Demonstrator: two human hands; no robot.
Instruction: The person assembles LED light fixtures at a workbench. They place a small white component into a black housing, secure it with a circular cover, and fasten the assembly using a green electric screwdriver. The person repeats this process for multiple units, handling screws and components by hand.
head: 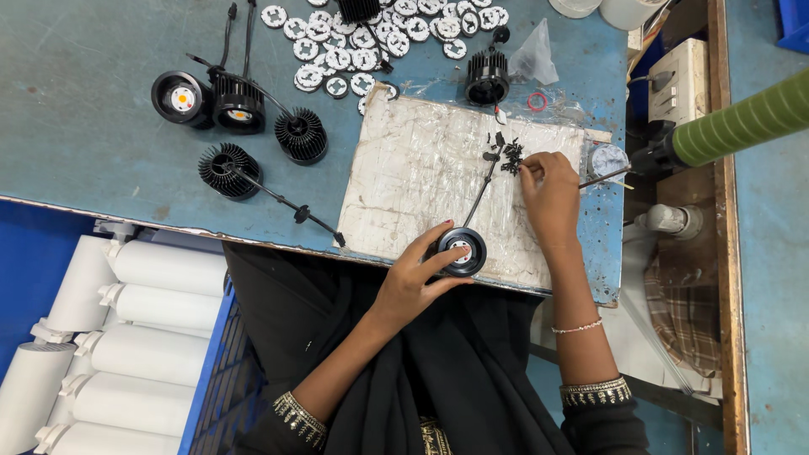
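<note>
My left hand grips a round black lamp body with a white centre, resting on a worn white mat near the table's front edge. A black cable runs from it up the mat. My right hand reaches up the mat, fingertips pinching at a small pile of black screws. A thin tool tip pokes out beside that hand; whether the hand holds it I cannot tell.
Several black finned heat sinks with cables lie at the left on the blue table. White round discs are heaped at the back. White cylindrical housings are stacked lower left. A green-wrapped handle juts in from the right.
</note>
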